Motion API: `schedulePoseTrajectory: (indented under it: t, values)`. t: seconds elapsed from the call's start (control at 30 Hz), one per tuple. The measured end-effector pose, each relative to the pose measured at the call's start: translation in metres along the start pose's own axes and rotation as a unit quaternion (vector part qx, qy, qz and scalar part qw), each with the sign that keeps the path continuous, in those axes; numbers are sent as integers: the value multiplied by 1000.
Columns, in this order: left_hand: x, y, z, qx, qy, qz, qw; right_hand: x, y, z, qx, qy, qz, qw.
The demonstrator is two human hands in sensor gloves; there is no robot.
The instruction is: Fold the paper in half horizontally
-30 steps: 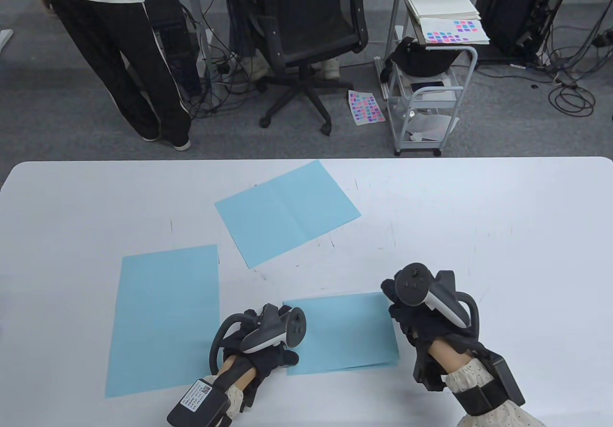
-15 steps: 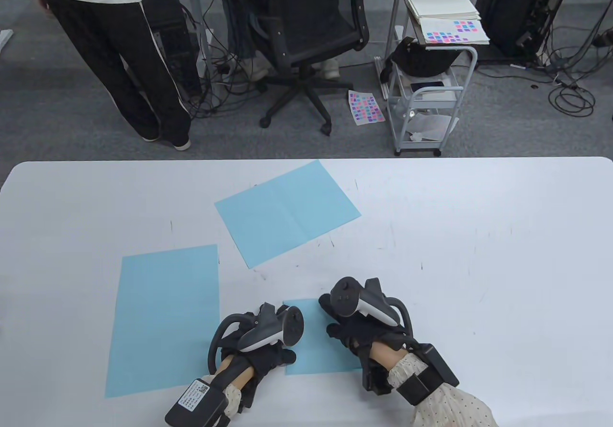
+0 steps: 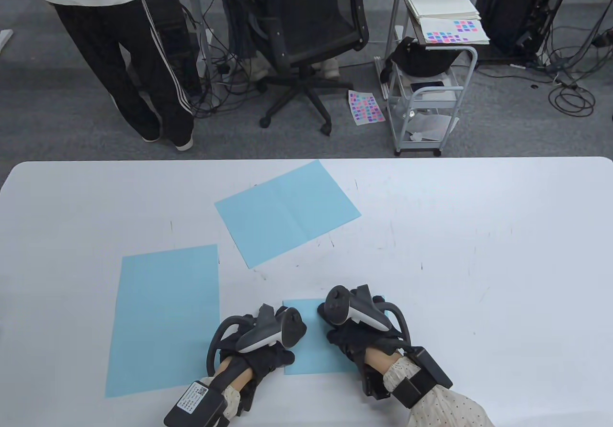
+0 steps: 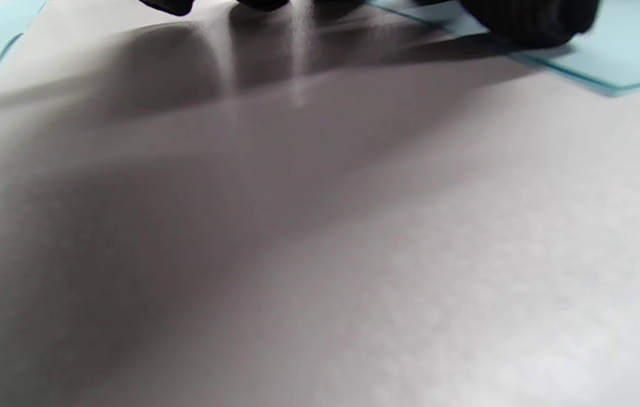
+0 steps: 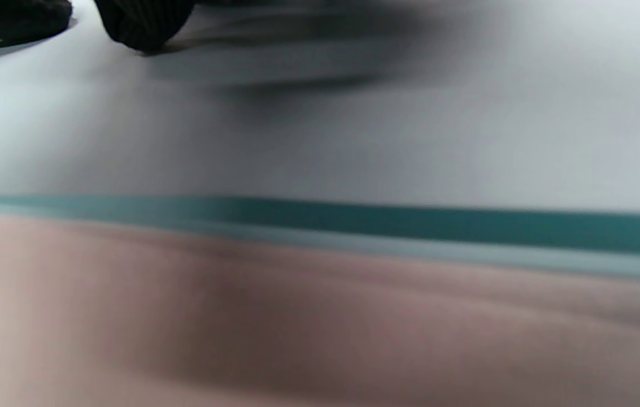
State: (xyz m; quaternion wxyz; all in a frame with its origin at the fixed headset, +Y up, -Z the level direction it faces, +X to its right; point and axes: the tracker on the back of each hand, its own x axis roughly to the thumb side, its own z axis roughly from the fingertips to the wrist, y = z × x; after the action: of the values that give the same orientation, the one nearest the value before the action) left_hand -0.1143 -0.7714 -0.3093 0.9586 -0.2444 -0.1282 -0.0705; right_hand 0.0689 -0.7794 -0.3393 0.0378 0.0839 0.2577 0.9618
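A light blue folded paper lies near the table's front edge between my two hands. My left hand rests on its left edge with the fingers down on it. My right hand lies on its right part and presses it flat; the fingers are mostly hidden under the tracker. In the left wrist view, dark fingertips press a corner of the paper. In the right wrist view, fingertips touch the surface, and the paper's edge runs across as a teal band.
A flat light blue sheet lies just left of my left hand. Another blue sheet with a centre crease lies farther back on the white table. Beyond the table stand a person, an office chair and a cart.
My right hand has moved left from the paper's right edge to near my left hand. The visible paper is now about half as wide. The left hand has stayed put.
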Motion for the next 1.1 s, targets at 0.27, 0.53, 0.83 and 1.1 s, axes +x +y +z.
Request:
schedulePoseTrajectory:
  t: [0.27, 0.53, 0.83, 1.1]
  values:
    - [-2, 0, 0, 0, 8, -2, 1000, -7, -5, 0, 2, 14, -1, 1000]
    - [-2, -1, 0, 0, 9, -2, 1000, -15, -8, 0, 2, 27, -7, 1000]
    - [-2, -1, 0, 0, 10, -3, 1000, -35, -12, 2, 7, 55, -23, 998]
    - [-2, -1, 0, 0, 11, -3, 1000, -50, -14, 3, 13, 73, -46, 996]
